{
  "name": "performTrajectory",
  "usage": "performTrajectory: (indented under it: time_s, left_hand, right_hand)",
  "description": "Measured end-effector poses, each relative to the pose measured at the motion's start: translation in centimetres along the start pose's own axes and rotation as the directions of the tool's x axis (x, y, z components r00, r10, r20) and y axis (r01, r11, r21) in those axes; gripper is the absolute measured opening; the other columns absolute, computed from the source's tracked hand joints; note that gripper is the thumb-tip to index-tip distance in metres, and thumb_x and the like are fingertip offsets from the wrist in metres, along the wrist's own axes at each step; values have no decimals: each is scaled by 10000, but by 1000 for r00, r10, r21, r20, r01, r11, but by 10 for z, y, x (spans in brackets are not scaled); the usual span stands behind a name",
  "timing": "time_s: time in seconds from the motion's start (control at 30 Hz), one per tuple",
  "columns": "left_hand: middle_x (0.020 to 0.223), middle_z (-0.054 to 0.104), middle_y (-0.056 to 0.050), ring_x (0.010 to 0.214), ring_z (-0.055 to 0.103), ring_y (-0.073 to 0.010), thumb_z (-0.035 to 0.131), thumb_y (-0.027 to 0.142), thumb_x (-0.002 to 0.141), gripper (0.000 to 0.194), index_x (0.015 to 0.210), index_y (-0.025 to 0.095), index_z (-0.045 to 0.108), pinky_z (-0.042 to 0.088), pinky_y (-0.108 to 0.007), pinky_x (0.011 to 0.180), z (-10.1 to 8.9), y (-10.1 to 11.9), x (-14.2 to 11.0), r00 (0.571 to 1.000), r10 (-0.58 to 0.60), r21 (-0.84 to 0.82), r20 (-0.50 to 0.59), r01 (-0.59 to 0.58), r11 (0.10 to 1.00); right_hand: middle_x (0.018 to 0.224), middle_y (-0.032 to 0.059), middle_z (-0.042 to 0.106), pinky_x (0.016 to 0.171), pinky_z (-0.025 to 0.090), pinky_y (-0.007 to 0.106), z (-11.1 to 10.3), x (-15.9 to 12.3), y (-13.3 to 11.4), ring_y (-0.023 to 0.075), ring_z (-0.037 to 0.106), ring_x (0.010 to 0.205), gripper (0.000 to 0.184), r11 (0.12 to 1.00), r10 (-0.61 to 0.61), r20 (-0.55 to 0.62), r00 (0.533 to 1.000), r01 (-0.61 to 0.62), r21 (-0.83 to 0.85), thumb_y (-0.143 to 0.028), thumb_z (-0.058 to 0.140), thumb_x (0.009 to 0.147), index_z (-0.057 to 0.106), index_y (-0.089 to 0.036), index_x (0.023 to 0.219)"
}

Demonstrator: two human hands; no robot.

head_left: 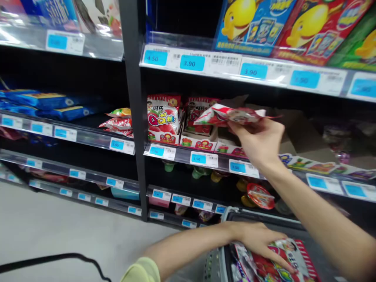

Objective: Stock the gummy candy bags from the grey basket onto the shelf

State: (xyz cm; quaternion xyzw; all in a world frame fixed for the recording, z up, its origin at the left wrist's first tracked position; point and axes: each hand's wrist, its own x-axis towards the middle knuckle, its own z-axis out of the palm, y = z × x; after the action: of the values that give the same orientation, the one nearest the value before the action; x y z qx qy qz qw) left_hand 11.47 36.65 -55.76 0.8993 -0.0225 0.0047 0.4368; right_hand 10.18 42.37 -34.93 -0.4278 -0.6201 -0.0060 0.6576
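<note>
My right hand (pixel 261 141) is raised at the shelf, its fingers closed around a red and white gummy candy bag (pixel 229 115) held nearly flat. Behind it are open display boxes; one holds an upright gummy candy bag (pixel 163 117) with a red and white print. Down in a grey basket (pixel 227 250), my left hand (pixel 261 241) reaches over another red gummy candy bag (pixel 286 256), thumb and fingers gripping across it. Other packets (pixel 243 260) lie under and beside it, partly hidden.
A shelf edge with price tags (pixel 198 158) runs below the boxes. Boxes with a yellow whale (pixel 243 23) stand above. A black upright post (pixel 133 98) divides the shelving. Blue packets (pixel 44 102) lie at left; jelly cups (pixel 260 196) sit lower. A black curved bar (pixel 58 257) crosses the floor.
</note>
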Motion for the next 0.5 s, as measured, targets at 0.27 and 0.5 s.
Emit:
performTrajectory:
  time_s: [0.27,0.5]
  left_hand:
    - [1319,646,-106,1295,577,-345,659,627,815,742,1375,157,534,452,-397,1089,3,-4,2,1000,1,-34,-18,-2,999]
    - [1356,630,-80,1284,585,-356,731,571,765,720,1357,196,566,470,-421,1068,1,-2,-1,999,24,-42,-32,-26,999]
  right_hand:
    - [854,72,743,831,565,395,37,39,5,290,719,877,221,873,182,278,943,-25,-488,-248,806,727,707,-166,907]
    - [1082,104,679,918,537,433,49,25,-3,290,654,1012,351,805,-82,379,922,285,-520,-185,755,766,648,-188,1100]
